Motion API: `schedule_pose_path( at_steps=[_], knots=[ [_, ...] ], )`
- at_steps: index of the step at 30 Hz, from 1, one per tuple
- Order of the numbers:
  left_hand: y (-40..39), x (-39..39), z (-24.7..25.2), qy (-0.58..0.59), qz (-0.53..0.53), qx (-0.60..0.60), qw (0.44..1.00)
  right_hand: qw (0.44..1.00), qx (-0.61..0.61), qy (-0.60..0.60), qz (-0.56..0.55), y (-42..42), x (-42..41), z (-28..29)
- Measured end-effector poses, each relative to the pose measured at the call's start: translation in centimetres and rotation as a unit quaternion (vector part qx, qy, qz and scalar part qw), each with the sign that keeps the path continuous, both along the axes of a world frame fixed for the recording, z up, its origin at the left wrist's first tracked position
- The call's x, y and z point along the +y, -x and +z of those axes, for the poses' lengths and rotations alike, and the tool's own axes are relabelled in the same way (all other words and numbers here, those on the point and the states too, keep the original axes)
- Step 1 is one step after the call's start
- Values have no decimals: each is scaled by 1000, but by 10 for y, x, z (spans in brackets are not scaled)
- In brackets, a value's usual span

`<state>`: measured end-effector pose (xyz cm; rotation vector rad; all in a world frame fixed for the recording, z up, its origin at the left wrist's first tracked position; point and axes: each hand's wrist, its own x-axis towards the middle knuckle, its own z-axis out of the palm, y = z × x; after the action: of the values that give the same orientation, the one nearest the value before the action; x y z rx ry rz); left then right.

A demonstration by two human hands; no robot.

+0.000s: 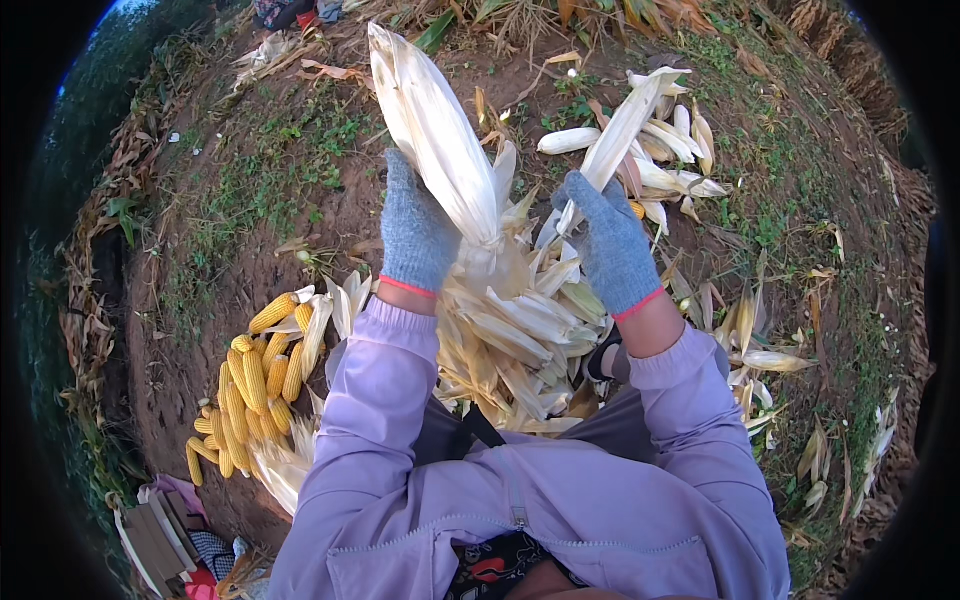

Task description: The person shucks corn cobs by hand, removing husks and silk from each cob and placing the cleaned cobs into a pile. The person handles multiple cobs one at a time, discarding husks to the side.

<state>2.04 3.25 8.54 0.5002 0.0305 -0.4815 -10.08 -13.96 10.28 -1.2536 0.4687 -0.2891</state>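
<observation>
Both hands wear grey knitted gloves with red cuffs. My left hand (420, 225) holds an ear of corn in its pale dry husk (442, 127), which points up and away from me. A strip of pale husk (622, 139) is gripped in my right hand (611, 232), between thumb and fingers. Below and between the hands lies a heap of loose corn husks (517, 337), in front of my legs. Left of my left forearm, husked yellow corn cobs (255, 375) are piled on the soil.
Unhusked corn ears (675, 142) lie beyond my right hand, with more husks (772, 360) at the right. Dry stalks (600, 15) lie along the far edge. At the lower left are a folded brown object (157, 540) and cloths. Part of another person (281, 13) shows at the top left.
</observation>
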Motion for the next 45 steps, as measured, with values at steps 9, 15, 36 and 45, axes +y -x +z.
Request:
schedule_pose_path(
  at_steps=[9, 15, 36, 45],
  knots=[
    [19, -5, -8, -265, -9, -209, 941, 930, -16, 367, 30, -2, 17, -25],
    [25, -6, 2, -254, 18, -179, 950, 991, -74, 71, 83, -17, 17, -46],
    [7, 2, -24, -22, 49, -26, 998, 915, -60, -397, -18, -24, 18, -43],
    [43, -15, -2, -328, 65, -256, 907, 969, -104, 225, -1, -11, 25, -50]
  ],
)
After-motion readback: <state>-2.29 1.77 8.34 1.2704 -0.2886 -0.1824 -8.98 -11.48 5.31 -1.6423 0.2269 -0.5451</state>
